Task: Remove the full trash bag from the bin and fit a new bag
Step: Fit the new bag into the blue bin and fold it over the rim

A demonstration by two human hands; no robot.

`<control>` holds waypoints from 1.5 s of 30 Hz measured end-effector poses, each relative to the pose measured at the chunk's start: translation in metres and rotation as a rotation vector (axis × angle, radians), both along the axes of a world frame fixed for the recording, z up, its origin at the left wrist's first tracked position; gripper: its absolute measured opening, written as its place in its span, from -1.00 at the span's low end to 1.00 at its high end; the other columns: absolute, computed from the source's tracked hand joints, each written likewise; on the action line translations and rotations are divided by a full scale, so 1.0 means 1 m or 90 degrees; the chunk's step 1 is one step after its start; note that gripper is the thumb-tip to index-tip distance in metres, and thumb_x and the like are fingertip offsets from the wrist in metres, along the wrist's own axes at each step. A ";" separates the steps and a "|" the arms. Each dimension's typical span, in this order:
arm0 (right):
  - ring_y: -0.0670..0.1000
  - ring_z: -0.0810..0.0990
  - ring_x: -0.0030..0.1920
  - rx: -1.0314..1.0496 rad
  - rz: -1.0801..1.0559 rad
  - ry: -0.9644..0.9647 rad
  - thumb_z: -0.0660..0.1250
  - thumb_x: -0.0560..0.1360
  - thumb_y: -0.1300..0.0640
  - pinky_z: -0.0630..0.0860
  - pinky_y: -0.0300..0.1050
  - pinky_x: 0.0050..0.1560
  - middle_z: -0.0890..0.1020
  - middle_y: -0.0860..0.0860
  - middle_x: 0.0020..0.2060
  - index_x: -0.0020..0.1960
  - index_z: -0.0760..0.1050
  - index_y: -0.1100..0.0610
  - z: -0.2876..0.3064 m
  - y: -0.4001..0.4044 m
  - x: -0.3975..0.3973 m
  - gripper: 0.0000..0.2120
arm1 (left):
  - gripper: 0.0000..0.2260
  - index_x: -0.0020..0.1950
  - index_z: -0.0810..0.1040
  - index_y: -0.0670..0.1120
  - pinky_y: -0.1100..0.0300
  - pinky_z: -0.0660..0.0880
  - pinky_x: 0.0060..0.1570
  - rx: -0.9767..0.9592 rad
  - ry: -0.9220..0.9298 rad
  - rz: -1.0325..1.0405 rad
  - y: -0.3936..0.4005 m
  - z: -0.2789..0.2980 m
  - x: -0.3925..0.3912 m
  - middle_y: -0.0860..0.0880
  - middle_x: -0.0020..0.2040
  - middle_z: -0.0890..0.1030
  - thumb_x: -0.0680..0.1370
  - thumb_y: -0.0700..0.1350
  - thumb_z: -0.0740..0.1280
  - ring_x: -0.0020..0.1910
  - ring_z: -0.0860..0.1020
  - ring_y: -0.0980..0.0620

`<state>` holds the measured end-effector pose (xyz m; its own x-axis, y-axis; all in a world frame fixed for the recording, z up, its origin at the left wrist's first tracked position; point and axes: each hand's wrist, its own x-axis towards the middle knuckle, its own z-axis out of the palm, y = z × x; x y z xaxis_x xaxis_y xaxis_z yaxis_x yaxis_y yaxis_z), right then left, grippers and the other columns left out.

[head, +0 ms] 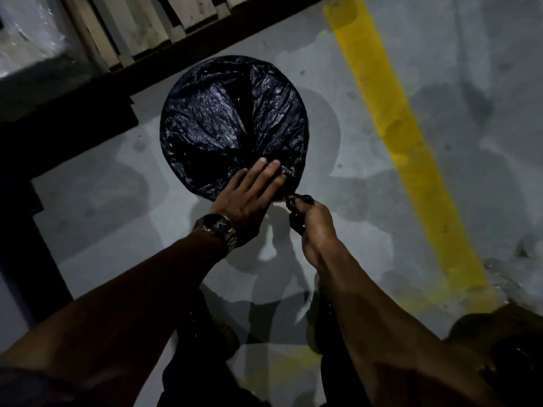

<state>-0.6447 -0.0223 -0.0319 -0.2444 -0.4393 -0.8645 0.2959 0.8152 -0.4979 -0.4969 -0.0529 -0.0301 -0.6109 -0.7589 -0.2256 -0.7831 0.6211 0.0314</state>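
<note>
We find the bag [232,118] stretched over the bin's round mouth, on the grey floor [367,171] beside a yellow line [405,136]; the left hand [249,195] lies flat on the near rim, fingers straight; the right hand [314,224] clenches a twisted tail of slack plastic. We judge two risks: hard pulling may tear the thin film; lifting the left hand may let the rim slip off.

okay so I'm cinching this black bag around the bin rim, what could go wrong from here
1. The right hand grips a twisted tail of the black bag; a hard pull could tear the thin, taut plastic.
2. The left hand only rests flat on the rim, so the bag may slip off on the far side.
</note>
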 end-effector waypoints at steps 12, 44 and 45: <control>0.05 0.65 -0.32 -0.102 -0.243 -0.199 0.30 0.52 0.25 0.64 -0.03 -0.10 0.63 0.11 -0.36 -0.14 0.52 0.24 0.040 -0.047 0.001 -0.92 | -0.71 0.29 0.34 -0.27 -0.10 0.35 0.29 0.182 0.181 0.255 -0.026 0.019 0.002 -0.21 0.52 0.19 0.61 -0.19 0.08 0.34 0.37 -0.31; -0.18 0.49 -0.62 -0.159 -0.008 0.210 0.29 0.50 0.26 0.55 -0.15 -0.44 0.59 -0.04 -0.30 -0.07 0.47 0.02 0.052 -0.105 0.054 -0.85 | -0.30 0.56 -0.10 -0.13 0.17 -0.03 0.50 0.183 0.347 0.392 -0.013 0.022 0.016 -0.13 0.58 -0.01 0.49 -0.44 0.10 0.56 0.00 -0.03; -0.17 0.52 -0.60 -0.150 -0.009 0.195 0.31 0.49 0.25 0.54 -0.18 -0.44 0.62 -0.01 -0.29 -0.07 0.52 0.05 0.053 -0.105 0.054 -0.88 | -0.29 0.56 -0.10 -0.09 0.17 -0.02 0.50 0.186 0.346 0.401 -0.013 0.024 0.015 -0.10 0.58 -0.01 0.50 -0.44 0.11 0.56 0.00 -0.01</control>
